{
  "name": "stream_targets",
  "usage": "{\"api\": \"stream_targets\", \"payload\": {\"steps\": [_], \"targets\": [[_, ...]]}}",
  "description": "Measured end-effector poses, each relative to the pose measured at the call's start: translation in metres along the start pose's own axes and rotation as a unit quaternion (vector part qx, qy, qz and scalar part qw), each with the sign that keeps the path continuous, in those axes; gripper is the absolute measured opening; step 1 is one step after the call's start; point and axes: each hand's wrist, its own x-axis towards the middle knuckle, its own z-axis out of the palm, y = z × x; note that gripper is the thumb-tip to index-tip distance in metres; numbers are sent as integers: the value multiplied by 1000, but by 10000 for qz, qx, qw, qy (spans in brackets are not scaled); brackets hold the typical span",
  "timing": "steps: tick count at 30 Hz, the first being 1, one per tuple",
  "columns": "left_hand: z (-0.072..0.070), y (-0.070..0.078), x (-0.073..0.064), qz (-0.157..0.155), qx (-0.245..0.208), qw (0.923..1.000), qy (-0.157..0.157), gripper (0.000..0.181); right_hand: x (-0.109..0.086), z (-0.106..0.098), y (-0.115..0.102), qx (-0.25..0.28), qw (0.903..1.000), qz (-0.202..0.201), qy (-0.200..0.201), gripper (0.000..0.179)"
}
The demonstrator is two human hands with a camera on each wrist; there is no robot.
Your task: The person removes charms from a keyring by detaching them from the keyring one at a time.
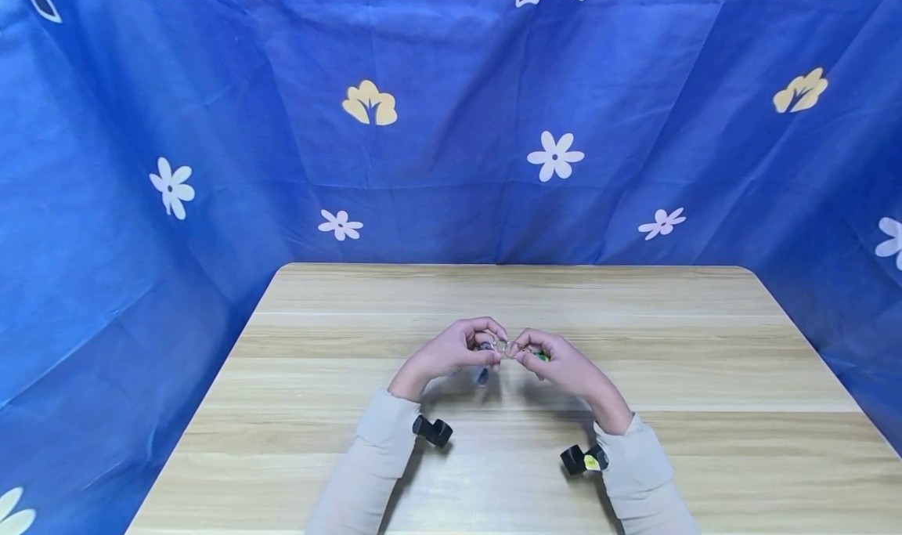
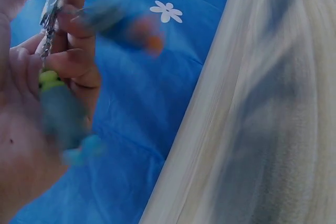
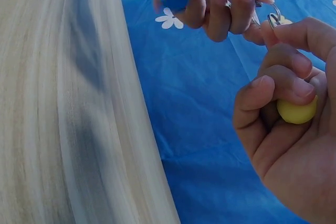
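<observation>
Above the table my two hands meet at a metal key ring (image 3: 275, 15). My left hand (image 1: 451, 348) pinches metal keychain hardware (image 2: 51, 11) between thumb and fingers. From it a short chain (image 2: 47, 44) carries a blurred grey-blue figure charm (image 2: 63, 111) with a yellow-green top, beside the palm. Another blurred charm (image 2: 123, 27), blue and orange, swings past the fingers. My right hand (image 1: 567, 366) pinches the ring with thumb and index finger. Its other fingers curl round a yellow ball-like piece (image 3: 297, 111), partly hidden; a bit of green (image 1: 541, 356) shows in the head view.
A light wood-grain table (image 1: 317, 441) lies under both hands. Blue cloth (image 1: 451, 167) with flower prints hangs behind it and at both sides. Black wrist cameras (image 1: 433, 431) sit on the sleeves.
</observation>
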Motion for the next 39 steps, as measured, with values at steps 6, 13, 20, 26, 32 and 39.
{"api": "stream_targets", "payload": {"steps": [6, 13, 20, 26, 32, 39], "targets": [[0, 1, 0, -114, 214, 9996, 143, 32, -1, 0, 0, -3, 10000, -23, 10, 16], [0, 1, -1, -11, 477, 9985, 281, 30, 0, 0, -1, 9, 10000, -12, 97, 13], [-1, 0, -1, 62, 333, 9992, 210, 33, 0, 1, 0, 92, 9998, 31, 159, 14], [-3, 0, -1, -6, 170, 9997, 147, 38, 0, 0, 0, 112, 9998, 21, 158, 15], [-4, -1, -1, -85, 286, 9994, 196, 34, 0, -2, 1, 194, 9998, 60, 76, 15], [-4, -2, -1, -119, 345, 9991, 196, 32, 0, -2, 2, 175, 9998, 125, 11, 16]]}}
